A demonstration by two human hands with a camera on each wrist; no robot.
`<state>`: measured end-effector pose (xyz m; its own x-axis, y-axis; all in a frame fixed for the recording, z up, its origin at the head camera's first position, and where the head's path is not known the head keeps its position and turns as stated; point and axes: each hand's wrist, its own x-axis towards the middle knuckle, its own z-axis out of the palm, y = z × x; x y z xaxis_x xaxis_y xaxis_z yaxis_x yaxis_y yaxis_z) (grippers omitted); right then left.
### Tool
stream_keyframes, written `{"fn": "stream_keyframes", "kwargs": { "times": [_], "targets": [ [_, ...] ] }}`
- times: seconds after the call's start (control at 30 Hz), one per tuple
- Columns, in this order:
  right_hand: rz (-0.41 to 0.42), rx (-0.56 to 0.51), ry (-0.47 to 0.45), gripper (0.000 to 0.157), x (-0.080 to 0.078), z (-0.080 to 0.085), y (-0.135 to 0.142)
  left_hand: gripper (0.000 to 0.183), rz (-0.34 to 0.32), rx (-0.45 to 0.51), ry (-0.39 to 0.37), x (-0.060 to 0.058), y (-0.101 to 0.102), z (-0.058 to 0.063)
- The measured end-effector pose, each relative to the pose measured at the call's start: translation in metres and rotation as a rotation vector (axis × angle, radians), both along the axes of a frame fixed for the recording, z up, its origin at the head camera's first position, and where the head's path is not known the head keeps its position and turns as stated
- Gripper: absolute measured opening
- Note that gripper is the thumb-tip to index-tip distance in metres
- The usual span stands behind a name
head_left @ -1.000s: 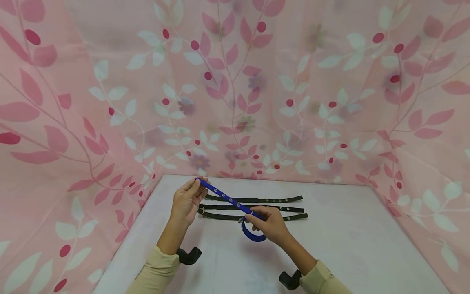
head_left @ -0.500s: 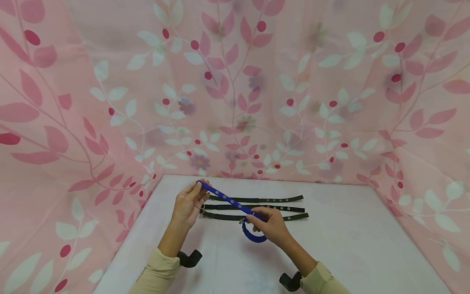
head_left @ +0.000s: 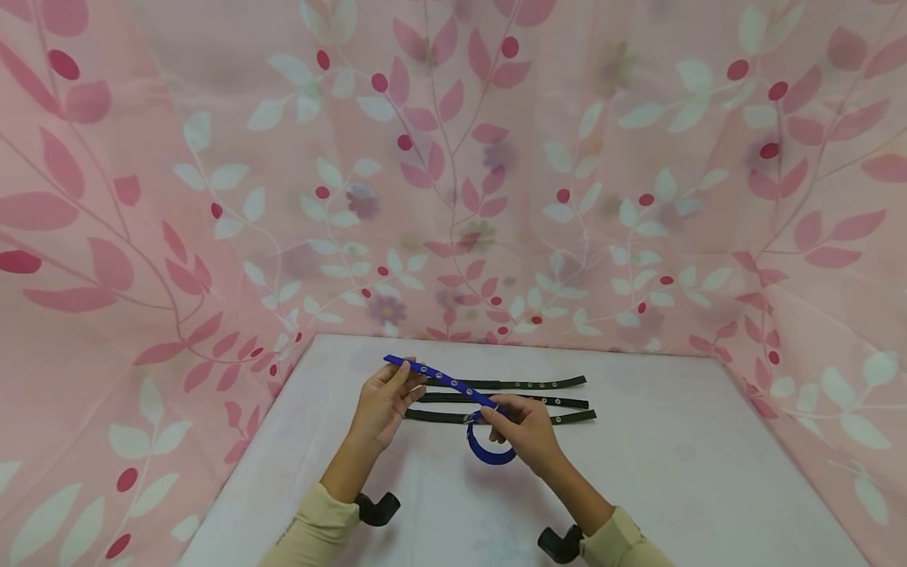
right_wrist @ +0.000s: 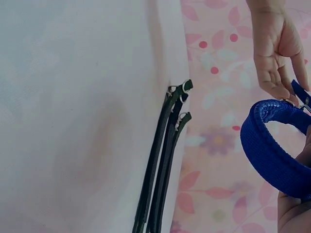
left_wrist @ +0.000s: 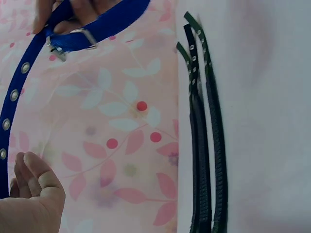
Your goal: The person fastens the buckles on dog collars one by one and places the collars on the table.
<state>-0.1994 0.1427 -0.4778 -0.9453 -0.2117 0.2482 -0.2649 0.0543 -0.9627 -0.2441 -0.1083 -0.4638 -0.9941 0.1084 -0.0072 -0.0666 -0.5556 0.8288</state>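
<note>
A blue collar [head_left: 453,383] with metal eyelets and a buckle is held up between both hands above the table. My left hand [head_left: 383,405] pinches its eyelet strap a little short of the tip, which sticks out past the fingers. Near the buckle, my right hand [head_left: 526,433] grips the strap, and the padded part hangs below as a loop. That loop of the blue collar [right_wrist: 265,145] fills the right side of the right wrist view. In the left wrist view, the buckle of the blue collar [left_wrist: 73,41] shows close to the right hand's fingers [left_wrist: 82,14].
Three dark green and black collars [head_left: 546,385] lie side by side on the white table [head_left: 673,457], just behind the hands. Their D-rings [right_wrist: 185,87] show in the right wrist view. A pink leaf-patterned cloth [head_left: 453,197] stands around the table.
My left hand has slid along the strap toward the right, so the tip now sticks out beyond its fingers. My right hand stays nearly still. The dark collars have not moved.
</note>
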Motion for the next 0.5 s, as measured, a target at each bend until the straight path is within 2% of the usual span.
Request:
{"fn": "stream_keyframes", "kwargs": {
  "times": [0.17,0.27,0.37,0.43,0.5],
  "targets": [
    [-0.009,-0.047,0.014,0.023,0.0,-0.002,-0.002,0.02,-0.037,-0.095,-0.016,0.009,0.011,-0.007],
    [-0.043,-0.08,-0.002,0.024,0.001,-0.002,-0.002,0.032,-0.124,-0.244,0.005,0.017,0.021,-0.011],
    [-0.077,-0.1,-0.028,0.028,0.002,0.001,-0.003,0.042,-0.215,-0.399,0.056,0.023,0.031,-0.018],
    [-0.095,-0.115,-0.038,0.031,0.003,0.002,-0.004,0.043,-0.255,-0.448,0.091,0.027,0.037,-0.021],
    [-0.105,-0.129,-0.039,0.033,0.003,0.003,-0.006,0.041,-0.27,-0.454,0.102,0.028,0.042,-0.025]
  ]
}}
